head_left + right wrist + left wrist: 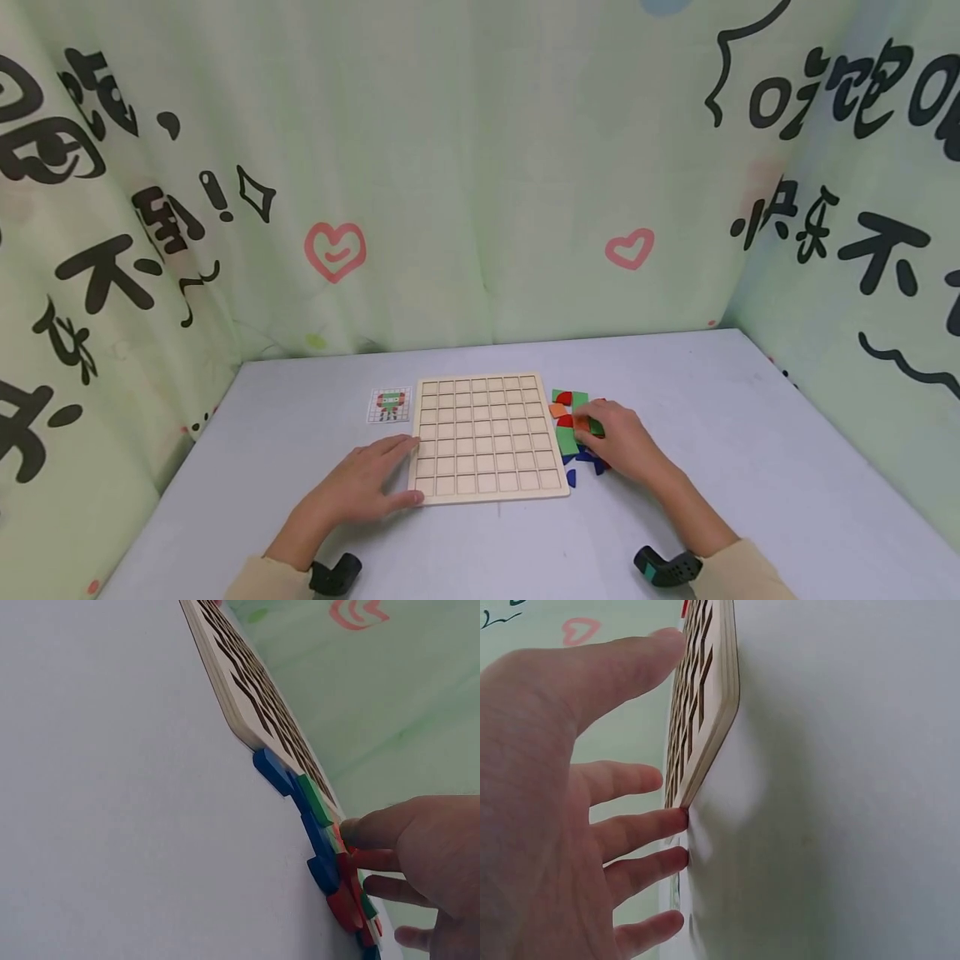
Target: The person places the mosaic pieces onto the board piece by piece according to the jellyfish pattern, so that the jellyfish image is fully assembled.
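A pale wooden board (480,500) with a grid of square recesses lies flat on the table. My left hand (363,483) touches its left side, thumb at the near corner and fingers spread along the edge. Over a pile of coloured pieces at the board's right side is my right hand (626,442), its thumb and fingertips parted among them. Around it are a green square (567,442), a small orange piece (557,410), a red piece (564,421) and a blue piece (572,478). In the right wrist view, blue pieces (322,874) lie nearest the camera; the fingers partly hide the others.
A small card (389,406) with a green and red figure on a grid lies left of the board. The white table (300,400) is bordered at the back and sides by a pale green curtain (480,183) with black writing and pink hearts.
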Demonstrator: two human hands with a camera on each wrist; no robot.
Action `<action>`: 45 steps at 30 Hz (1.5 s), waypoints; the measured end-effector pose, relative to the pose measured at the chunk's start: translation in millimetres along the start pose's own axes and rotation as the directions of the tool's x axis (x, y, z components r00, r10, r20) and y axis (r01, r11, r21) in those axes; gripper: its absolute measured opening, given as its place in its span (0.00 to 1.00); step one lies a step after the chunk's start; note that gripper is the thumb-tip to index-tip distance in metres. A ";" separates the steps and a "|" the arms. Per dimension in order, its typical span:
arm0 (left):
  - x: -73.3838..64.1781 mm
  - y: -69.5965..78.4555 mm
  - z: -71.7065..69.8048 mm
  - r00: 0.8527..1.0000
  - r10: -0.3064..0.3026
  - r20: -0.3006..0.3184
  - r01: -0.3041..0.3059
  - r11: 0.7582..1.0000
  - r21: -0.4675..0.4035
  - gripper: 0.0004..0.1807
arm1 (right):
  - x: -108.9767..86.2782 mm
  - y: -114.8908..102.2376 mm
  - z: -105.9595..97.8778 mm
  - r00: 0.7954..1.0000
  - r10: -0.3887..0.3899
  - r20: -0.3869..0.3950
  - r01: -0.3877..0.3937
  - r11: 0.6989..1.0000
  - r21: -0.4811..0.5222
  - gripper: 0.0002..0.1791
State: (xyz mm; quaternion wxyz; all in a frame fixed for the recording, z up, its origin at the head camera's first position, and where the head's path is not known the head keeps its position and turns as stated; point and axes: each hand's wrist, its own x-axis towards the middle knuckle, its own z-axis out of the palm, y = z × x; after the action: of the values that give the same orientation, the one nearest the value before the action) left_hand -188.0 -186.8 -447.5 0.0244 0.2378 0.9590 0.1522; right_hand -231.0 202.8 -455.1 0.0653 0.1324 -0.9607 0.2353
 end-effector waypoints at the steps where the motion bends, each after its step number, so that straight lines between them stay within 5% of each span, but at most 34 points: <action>1: 0.8 0.0 0.3 1.000 -0.008 0.007 0.008 1.000 -0.002 0.43 | 0.6 0.1 0.7 1.000 0.002 -0.003 -0.002 1.000 -0.001 0.18; 25: 6.1 -0.2 -4.7 0.997 -0.053 0.052 0.057 0.997 -0.060 0.46 | 16.5 -1.6 7.1 1.000 0.021 -0.012 -0.020 0.999 0.027 0.13; 45: 3.8 -1.6 -1.9 0.999 -0.027 0.043 0.029 0.999 -0.046 0.43 | 24.1 3.7 3.1 1.000 0.031 -0.004 -0.031 0.999 0.008 0.08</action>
State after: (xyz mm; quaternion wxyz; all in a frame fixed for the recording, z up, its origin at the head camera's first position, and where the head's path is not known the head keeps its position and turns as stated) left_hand -192.3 -187.0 -446.0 0.0524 0.2266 0.9578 0.1691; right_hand -255.4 199.1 -454.9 0.0630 0.1173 -0.9615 0.2403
